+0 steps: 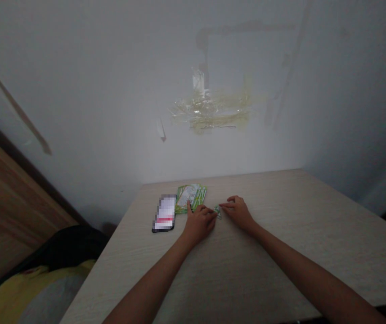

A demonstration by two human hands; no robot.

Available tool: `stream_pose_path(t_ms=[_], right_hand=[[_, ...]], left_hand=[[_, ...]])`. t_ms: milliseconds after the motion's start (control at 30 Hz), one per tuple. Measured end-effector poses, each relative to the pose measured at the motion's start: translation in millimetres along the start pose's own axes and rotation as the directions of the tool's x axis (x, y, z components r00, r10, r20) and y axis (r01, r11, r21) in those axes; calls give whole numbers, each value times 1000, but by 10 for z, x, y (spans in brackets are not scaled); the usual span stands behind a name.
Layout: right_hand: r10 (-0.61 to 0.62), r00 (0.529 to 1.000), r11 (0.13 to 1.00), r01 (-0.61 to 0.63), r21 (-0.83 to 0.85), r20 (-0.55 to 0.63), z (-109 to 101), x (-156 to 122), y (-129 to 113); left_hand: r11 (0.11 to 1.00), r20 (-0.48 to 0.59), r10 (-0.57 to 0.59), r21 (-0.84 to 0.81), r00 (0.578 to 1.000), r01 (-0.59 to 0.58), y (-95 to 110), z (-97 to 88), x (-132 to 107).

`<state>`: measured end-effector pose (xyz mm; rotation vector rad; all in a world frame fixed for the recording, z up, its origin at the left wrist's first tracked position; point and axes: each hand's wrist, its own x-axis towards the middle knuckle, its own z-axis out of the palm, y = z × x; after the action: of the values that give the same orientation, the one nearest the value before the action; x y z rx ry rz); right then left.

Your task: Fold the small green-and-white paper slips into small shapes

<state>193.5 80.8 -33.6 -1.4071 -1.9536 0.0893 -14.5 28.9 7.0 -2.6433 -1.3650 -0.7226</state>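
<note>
My left hand (pixel 198 221) and my right hand (pixel 238 211) rest on a pale wooden table (pixel 280 234), fingertips meeting over a small green-and-white folded piece (pixel 217 210). Both hands pinch it, fingers curled, one from each side. Just beyond my left hand lies a fanned stack of green printed packets (pixel 190 197), flat on the table. A phone (pixel 164 213) with a lit screen lies to the left of the packets.
A white wall (pixel 112 90) stands right behind the table, with old yellowed tape remains (pixel 213 110) stuck on it. A wooden panel (pixel 7 198) and a dark and yellow bundle (pixel 44 274) lie to the left below the table edge.
</note>
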Motion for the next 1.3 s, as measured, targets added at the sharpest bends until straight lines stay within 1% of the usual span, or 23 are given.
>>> stream_pose_path(t_ms=[100,200,333,467,633,767,933,1100,1300], right_hand=[[-23,1000,1000,23,12,-1,-7,-3,9],[-36,999,999,36,-8,32,-25,-9,-36],[6,998,998,-1,-62,68,-52,-12,-115],[37,997,996,-31,-86,67,-63,-12,-157],[49,996,997,-45,-65,70,-33,-3,-94],[3,999,998,-1,-55,35,-13,-3,-49],[-41,999,995,44,-93,34,-21,-19,-90],[-24,999,994,27,-111,31,-35,-15,-135],[9,999,996,-5,-87,41,-14,4,-74]], left_hand=[[1000,9,3,-4,1000,-3,-1,4,0],[1000,-1,1,-5,1000,-1,0,13,0],[1000,-5,2,-1,1000,-2,0,17,0],[1000,7,9,3,1000,-9,-4,12,2],[1000,10,5,19,1000,-5,-10,17,2],[1000,7,7,22,1000,-7,-13,20,2],[1000,6,4,18,1000,-5,-16,32,3],[1000,11,12,16,1000,-13,-12,19,6],[1000,6,15,17,1000,-15,-13,13,7]])
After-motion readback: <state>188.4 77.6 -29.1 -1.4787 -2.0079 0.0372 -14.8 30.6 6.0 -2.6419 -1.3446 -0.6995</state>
